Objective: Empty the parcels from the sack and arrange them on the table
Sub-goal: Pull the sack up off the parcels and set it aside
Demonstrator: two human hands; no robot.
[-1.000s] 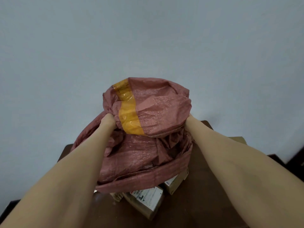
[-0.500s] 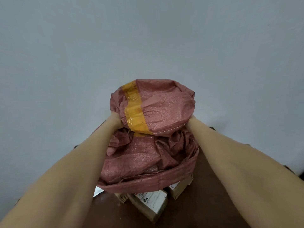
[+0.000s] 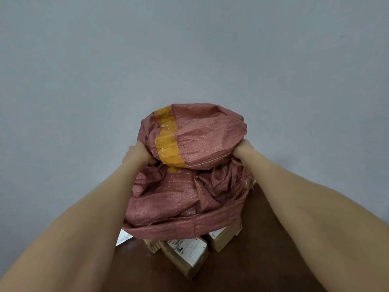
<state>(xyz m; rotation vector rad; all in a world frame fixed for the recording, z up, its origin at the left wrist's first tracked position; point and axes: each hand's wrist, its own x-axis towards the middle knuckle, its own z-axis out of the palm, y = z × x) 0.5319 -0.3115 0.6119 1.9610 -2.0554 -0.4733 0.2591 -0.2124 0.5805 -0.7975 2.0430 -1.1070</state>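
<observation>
Apparently sack (image 3: 195,142) inside curled fingers (image 3: 147,155)

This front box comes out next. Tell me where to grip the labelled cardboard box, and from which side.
Grip the labelled cardboard box across its long side faces near its exposed near corner, probably coming from the near side; its far end lies under the sack mouth.

Both bare arms were extended forward and up, forearms converging from the lower corners of view. Left hand (image 3: 137,153) fisted, fingers curled into the fabric of the sack (image 3: 207,135) on its left side. Right hand (image 3: 244,149) clenched likewise on the right side, roughly level with the left. Fingertips of both hidden in folds. Wrists straight.
</observation>
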